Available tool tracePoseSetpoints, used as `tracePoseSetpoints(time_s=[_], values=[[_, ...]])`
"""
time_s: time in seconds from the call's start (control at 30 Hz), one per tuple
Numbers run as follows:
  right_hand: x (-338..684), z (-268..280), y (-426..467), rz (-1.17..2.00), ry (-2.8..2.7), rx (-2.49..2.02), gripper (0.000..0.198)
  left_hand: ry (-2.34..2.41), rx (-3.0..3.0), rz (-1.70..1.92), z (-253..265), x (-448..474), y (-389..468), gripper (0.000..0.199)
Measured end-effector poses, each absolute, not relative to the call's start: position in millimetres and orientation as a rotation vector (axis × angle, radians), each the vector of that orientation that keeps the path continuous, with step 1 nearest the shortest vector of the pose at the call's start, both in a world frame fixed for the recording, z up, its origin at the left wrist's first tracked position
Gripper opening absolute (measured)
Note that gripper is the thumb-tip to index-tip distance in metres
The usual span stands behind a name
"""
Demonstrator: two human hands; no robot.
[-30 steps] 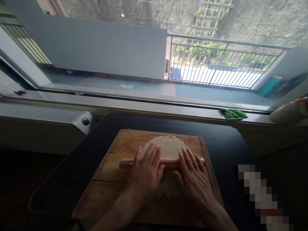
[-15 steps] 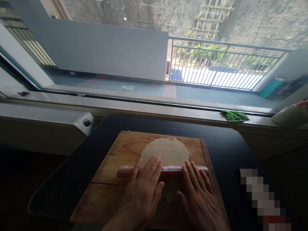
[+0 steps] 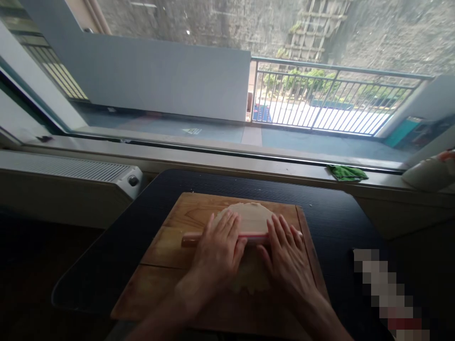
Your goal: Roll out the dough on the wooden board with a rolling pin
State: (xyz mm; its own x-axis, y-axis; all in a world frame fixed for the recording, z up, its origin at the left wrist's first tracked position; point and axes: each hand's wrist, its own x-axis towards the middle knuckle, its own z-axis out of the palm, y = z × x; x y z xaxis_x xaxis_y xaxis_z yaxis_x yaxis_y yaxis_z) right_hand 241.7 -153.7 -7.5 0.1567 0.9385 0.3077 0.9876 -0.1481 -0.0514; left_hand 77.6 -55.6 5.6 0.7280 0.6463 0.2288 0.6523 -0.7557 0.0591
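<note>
The left hand (image 3: 215, 253) and right hand (image 3: 289, 260) lie palm-down, fingers (image 3: 226, 225) straight and slightly spread, resting over the rolling pin (image 3: 253, 239) rather than wrapped round it. The dough sheet (image 3: 250, 220) reaches beyond the fingers and back between the thumbs. Beneath them: wooden board (image 3: 163, 284), dark desk (image 3: 327, 227). Far right of the fingers, a pale vessel (image 3: 428, 171), contents hidden.

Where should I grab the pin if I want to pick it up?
Probably by its left end, reaching in from the left and above. The pin lies crosswise on the dough, and that round end sticks out past the left hand. The right hand covers most of the other end.
</note>
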Motion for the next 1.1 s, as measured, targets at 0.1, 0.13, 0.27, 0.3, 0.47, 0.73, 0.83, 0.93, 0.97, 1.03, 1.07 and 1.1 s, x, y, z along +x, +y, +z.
tracePoseSetpoints(time_s=[0.1, 0.13, 0.27, 0.3, 0.47, 0.73, 0.83, 0.93, 0.97, 1.03, 1.07, 1.1], values=[[233, -19, -202, -0.380, -1.959, -2.107, 0.067, -0.865, -2.929, -0.380, 1, 53, -91, 0.051], [232, -19, -205, -0.375, -1.964, -2.112, 0.068, -0.864, -2.928, -0.398, 1, 52, -91, 0.051], [247, -8, -150, -0.250, -1.849, -2.256, 0.061, -1.090, -2.883, -0.447, 5, 91, -43, 0.050], [253, -4, -128, -0.210, -1.803, -2.294, 0.060, -1.159, -2.869, -0.434, 7, 104, -26, 0.050], [262, 12, -83, -0.101, -1.726, -2.356, 0.055, -1.369, -2.854, -0.327, 14, 130, 7, 0.051], [232, -11, -208, -0.235, -1.967, -2.135, 0.064, -1.049, -2.970, -0.421, 9, 57, -100, 0.048], [237, -8, -181, -0.222, -1.893, -2.211, 0.062, -1.126, -2.904, -0.441, 6, 73, -79, 0.050], [252, 3, -116, -0.152, -1.766, -2.314, 0.057, -1.299, -2.854, -0.385, 9, 110, -26, 0.053], [257, 7, -96, -0.111, -1.737, -2.343, 0.057, -1.376, -2.849, -0.342, 11, 120, -10, 0.053], [262, 12, -72, -0.064, -1.681, -2.387, 0.058, -1.471, -2.879, -0.239, 14, 132, 10, 0.054], [262, 13, -70, -0.061, -1.677, -2.391, 0.058, -1.490, -2.886, -0.220, 15, 132, 12, 0.054], [261, 12, -76, -0.076, -1.688, -2.382, 0.057, -1.480, -2.890, -0.230, 15, 128, 7, 0.055]])
